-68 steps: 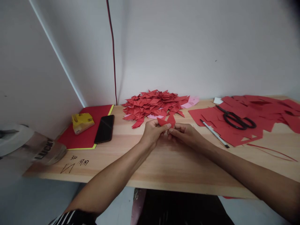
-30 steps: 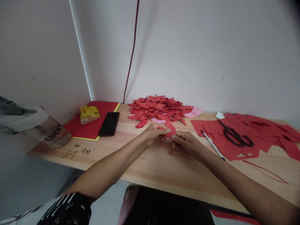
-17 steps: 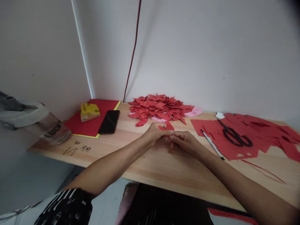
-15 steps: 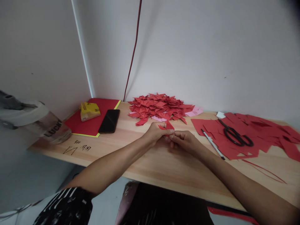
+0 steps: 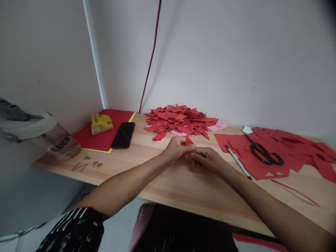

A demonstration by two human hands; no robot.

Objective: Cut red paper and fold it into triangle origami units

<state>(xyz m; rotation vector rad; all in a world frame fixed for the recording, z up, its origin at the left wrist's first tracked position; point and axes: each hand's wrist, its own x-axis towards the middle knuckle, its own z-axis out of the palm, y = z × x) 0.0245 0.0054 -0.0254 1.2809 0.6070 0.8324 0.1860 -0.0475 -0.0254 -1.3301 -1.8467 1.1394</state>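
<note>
Between my two hands is a small folded piece of red paper (image 5: 189, 141), held just above the wooden table (image 5: 168, 189). My left hand (image 5: 176, 148) pinches it from the left, thumb on top. From the right, my right hand (image 5: 205, 155) grips its near edge with thumb and fingers; the fingertips of both hands almost meet. Parts of the paper are hidden by the fingers. Right behind my hands lies a heap of folded red paper pieces (image 5: 178, 119), with a few pink ones (image 5: 220, 125) at its edge.
Black scissors (image 5: 264, 152) and a white pen (image 5: 238, 162) rest on cut red sheets (image 5: 278, 147) at the right. Thin red strips (image 5: 296, 192) lie nearer. At the left are a phone (image 5: 123, 135), a yellow packet (image 5: 102, 124) on red paper, and a clear bottle (image 5: 63, 145).
The red paper has shifted slightly within my fingers, and less of it shows above my left hand. Both hands stay in nearly the same place.
</note>
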